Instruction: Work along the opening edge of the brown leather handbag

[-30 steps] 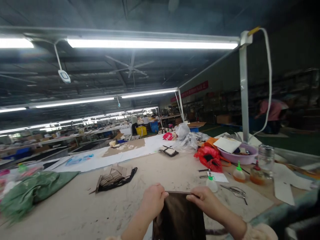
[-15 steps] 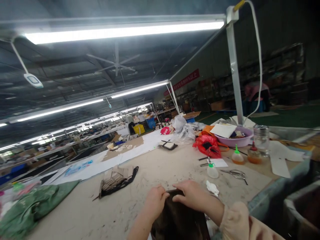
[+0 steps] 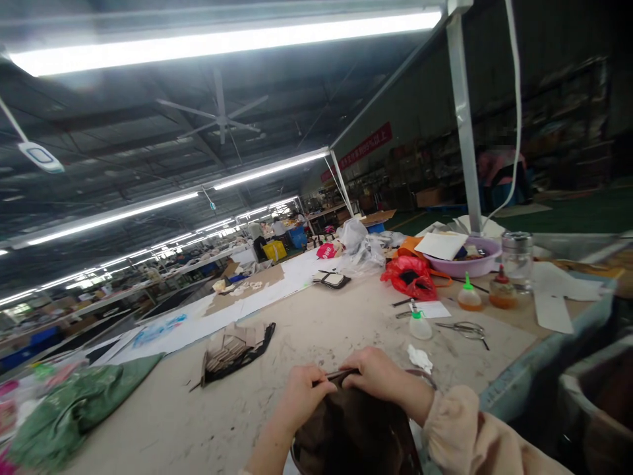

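A dark brown bag-like piece [image 3: 353, 429] is at the bottom centre, its upper edge between my two hands. My left hand [image 3: 301, 396] pinches the edge on the left, thumb on the near side. My right hand [image 3: 378, 376] grips the same edge a little to the right, fingers curled over it. A thin brown strip shows beside my right wrist. Just beyond that wrist lies a crumpled white scrap [image 3: 420, 358].
Brown pieces [image 3: 236, 353] and green cloth [image 3: 84, 409] lie left. Rightward are a green-capped bottle [image 3: 420, 325], scissors [image 3: 467, 330], glue bottles, a glass jar [image 3: 517, 260], a red bag [image 3: 409, 276] and a purple basin [image 3: 467, 266]. A metal post [image 3: 465, 125] rises behind.
The view has shifted, so the lamp and table items appear higher. Both hands keep hold of the brown piece, whose upper edge now looks more bowed.
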Demonstrator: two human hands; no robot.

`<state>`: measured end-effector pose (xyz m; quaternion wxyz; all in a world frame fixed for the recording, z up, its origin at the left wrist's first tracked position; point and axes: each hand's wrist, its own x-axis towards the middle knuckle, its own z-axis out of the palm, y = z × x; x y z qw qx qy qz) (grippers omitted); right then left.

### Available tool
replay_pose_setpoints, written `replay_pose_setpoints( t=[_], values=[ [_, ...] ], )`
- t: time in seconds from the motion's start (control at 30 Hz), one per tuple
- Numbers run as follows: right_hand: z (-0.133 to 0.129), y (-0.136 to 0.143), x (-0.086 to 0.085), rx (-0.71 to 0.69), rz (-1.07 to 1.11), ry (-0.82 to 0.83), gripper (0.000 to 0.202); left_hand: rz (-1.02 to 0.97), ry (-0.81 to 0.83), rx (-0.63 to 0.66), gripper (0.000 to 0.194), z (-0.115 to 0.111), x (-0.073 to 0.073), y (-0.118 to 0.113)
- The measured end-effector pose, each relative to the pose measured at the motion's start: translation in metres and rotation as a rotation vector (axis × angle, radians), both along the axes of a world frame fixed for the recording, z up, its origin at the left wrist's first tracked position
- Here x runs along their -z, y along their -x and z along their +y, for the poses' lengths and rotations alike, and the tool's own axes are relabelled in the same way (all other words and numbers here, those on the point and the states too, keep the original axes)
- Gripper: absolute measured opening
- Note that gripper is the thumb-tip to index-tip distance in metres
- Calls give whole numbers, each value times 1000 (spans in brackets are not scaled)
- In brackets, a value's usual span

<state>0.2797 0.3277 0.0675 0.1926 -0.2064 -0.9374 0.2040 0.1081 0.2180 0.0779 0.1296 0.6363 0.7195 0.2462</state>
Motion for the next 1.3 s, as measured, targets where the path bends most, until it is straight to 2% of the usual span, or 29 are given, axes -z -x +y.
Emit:
replay_pose_setpoints(
  t=[0.5,0.7,0.97,1.1,1.2,1.3],
  values=[
    [3,1,2,85,-7,-41,24,302,35,-74,30,6,-4,-8],
    [-2,1,0,121,-27,-73,26,338,33,-96,29,7,-4,-11],
    [-6,2,0,139,-44,-104,26,407,83,-201,30,8,-1,-19],
    [-7,-1,-2,99,-69,-105,25,435,113,-226,30,9,1,-21],
    [-9,3,-5,70,-73,-109,25,440,112,-232,30,10,1,-21],
    [-12,12,-7,109,-98,-138,30,417,86,-229,31,8,-1,-18]
  ],
)
